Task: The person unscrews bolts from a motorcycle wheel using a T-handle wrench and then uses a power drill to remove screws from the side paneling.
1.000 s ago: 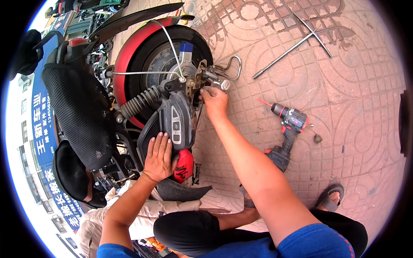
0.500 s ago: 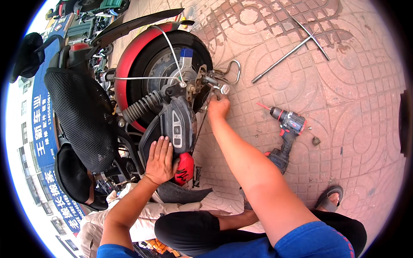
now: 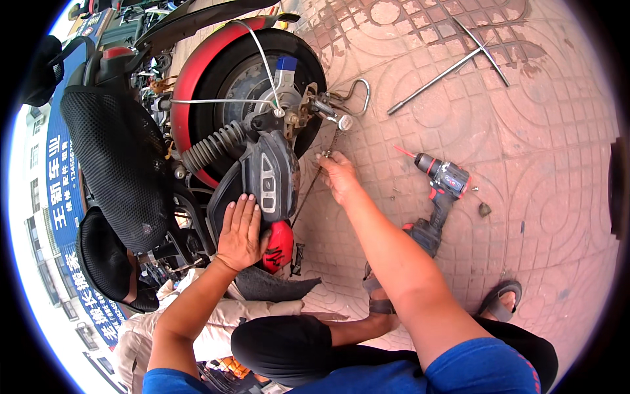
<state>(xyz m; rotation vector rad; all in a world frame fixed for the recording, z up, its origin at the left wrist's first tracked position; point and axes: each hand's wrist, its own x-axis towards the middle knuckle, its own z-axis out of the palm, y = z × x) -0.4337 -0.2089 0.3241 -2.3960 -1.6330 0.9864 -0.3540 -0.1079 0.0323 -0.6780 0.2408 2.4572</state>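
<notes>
My left hand (image 3: 240, 236) lies flat, fingers extended, on the dark plastic side cover (image 3: 268, 177) of an electric scooter, just above a red part (image 3: 279, 246). With thumb and fingertips, my right hand (image 3: 340, 176) pinches a thin brake cable (image 3: 307, 196) at a small metal fitting, with a short thin spring (image 3: 335, 139) running on toward the hub. Beyond the fingers, a brake lever arm with a round silvery end (image 3: 344, 123) juts from the rear wheel (image 3: 308, 65). The exact shape of the pinched fitting is partly hidden by my fingers.
A black cordless drill (image 3: 443, 190) with a red-tipped bit lies on the paving to the right, near small loose hardware (image 3: 484, 209). Farther off lies a T-handle wrench (image 3: 436, 79). A coil shock absorber (image 3: 213, 148) and black mesh seat cover (image 3: 111, 164) are at left.
My right hand has drawn back from beside the lever arm, down along the cable, baring the thin spring. My left hand stays on the cover. The whole view has shifted slightly.
</notes>
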